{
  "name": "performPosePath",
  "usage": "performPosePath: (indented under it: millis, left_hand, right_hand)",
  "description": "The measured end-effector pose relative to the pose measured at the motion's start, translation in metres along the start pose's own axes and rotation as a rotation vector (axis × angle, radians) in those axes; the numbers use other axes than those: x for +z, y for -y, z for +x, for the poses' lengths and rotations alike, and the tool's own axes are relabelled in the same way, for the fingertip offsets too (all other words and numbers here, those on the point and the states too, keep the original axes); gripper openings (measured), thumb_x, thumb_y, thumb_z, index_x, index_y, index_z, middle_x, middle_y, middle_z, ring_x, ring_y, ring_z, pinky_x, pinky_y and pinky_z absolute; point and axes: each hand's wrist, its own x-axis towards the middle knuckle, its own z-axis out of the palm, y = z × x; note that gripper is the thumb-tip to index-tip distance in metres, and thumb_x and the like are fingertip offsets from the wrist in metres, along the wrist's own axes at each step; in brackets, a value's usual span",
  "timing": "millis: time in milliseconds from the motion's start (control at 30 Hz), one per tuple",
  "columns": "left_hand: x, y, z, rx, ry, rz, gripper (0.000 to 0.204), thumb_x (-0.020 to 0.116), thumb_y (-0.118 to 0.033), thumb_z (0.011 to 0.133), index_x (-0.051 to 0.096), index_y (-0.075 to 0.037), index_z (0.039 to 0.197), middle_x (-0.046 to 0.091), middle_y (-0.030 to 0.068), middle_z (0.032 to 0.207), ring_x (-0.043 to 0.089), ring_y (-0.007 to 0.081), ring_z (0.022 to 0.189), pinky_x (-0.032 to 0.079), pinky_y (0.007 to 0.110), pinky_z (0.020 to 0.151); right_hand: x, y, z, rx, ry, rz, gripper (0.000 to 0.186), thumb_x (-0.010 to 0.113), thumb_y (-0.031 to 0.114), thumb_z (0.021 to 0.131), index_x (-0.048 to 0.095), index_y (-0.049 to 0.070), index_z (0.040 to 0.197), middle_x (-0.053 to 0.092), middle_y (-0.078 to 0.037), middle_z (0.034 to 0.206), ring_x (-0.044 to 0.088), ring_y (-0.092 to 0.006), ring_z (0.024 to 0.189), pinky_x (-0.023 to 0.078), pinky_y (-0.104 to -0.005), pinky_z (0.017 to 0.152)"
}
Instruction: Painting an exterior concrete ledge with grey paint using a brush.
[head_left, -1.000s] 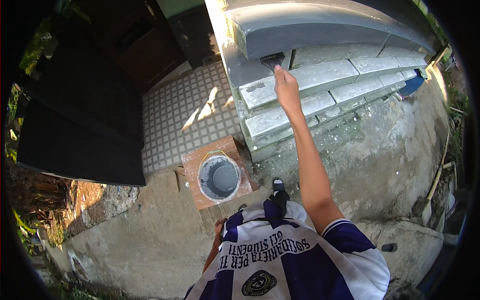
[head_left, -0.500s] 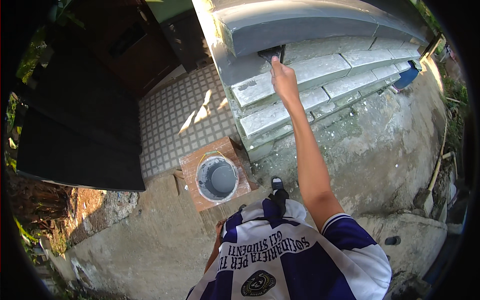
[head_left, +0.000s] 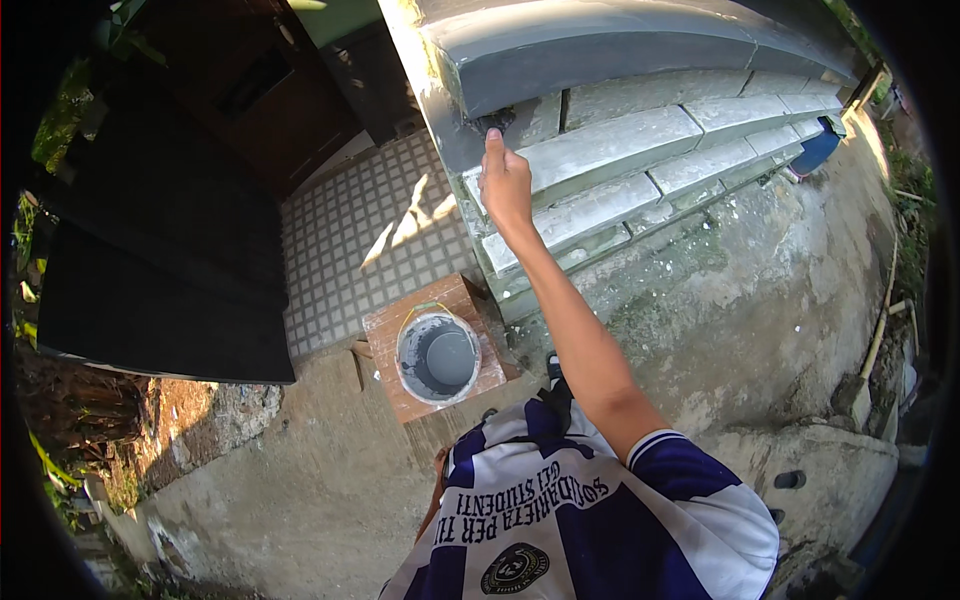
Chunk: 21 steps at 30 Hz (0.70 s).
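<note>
My right hand (head_left: pixel 505 180) is closed on the handle of a dark, flat brush (head_left: pixel 501 119), held against the grey-coated band below the curved ledge (head_left: pixel 590 77), at its left end. Under it lie pale grey block steps (head_left: pixel 597 150) with dark joints. A white bucket (head_left: pixel 437 357) with a yellow-gripped handle and grey liquid inside stands on a wooden box (head_left: pixel 400 405). My left hand (head_left: pixel 440 460) is low beside my striped shirt, mostly hidden, so its fingers cannot be made out.
A dark panel (head_left: pixel 150 290) stands left of a checkered tile floor (head_left: pixel 350 230), with a brown door (head_left: pixel 255 90) beyond. The concrete ground (head_left: pixel 700 310) is stained and speckled. A blue object (head_left: pixel 815 155) sits at the steps' right end, near a bamboo pole (head_left: pixel 885 300) and plants.
My right hand and the brush have moved left along the grey band toward the wall's corner, with the forearm swinging left. The bucket and box have stayed in place.
</note>
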Motion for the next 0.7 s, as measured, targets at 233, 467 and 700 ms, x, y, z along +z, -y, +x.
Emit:
performPosePath:
  millis: [233, 467, 700]
  left_hand:
    - [-0.013, 0.025, 0.015, 0.023, 0.002, -0.022, 0.015, 0.054, -0.010, 0.084, 0.064, 0.002, 0.087, 0.065, 0.0064, 0.090, 0.059, 0.0150, 0.087, 0.045, 0.026, 0.079]
    - [-0.010, 0.048, 0.043, 0.059, 0.001, -0.072, 0.015, 0.055, -0.010, 0.084, 0.064, 0.001, 0.087, 0.065, 0.0064, 0.090, 0.059, 0.0152, 0.087, 0.045, 0.026, 0.080]
    - [-0.027, 0.057, 0.050, 0.068, 0.024, -0.060, 0.015, 0.055, -0.010, 0.083, 0.064, 0.001, 0.086, 0.065, 0.0064, 0.090, 0.059, 0.0153, 0.087, 0.045, 0.026, 0.080]
  right_hand:
    - [-0.072, 0.001, 0.048, -0.059, -0.143, -0.228, 0.063, 0.041, 0.049, 0.092, 0.040, -0.002, 0.055, 0.036, -0.005, 0.046, 0.032, -0.0141, 0.045, 0.029, -0.0349, 0.046]
    - [-0.042, 0.010, 0.024, -0.020, -0.162, -0.157, 0.063, 0.042, 0.051, 0.091, 0.036, 0.001, 0.053, 0.033, -0.002, 0.046, 0.032, -0.0115, 0.047, 0.029, -0.0322, 0.047]
    - [-0.076, 0.011, 0.049, 0.063, -0.141, -0.090, 0.058, 0.044, 0.055, 0.089, 0.040, 0.009, 0.053, 0.032, 0.005, 0.048, 0.028, -0.0059, 0.041, 0.021, -0.0247, 0.039]
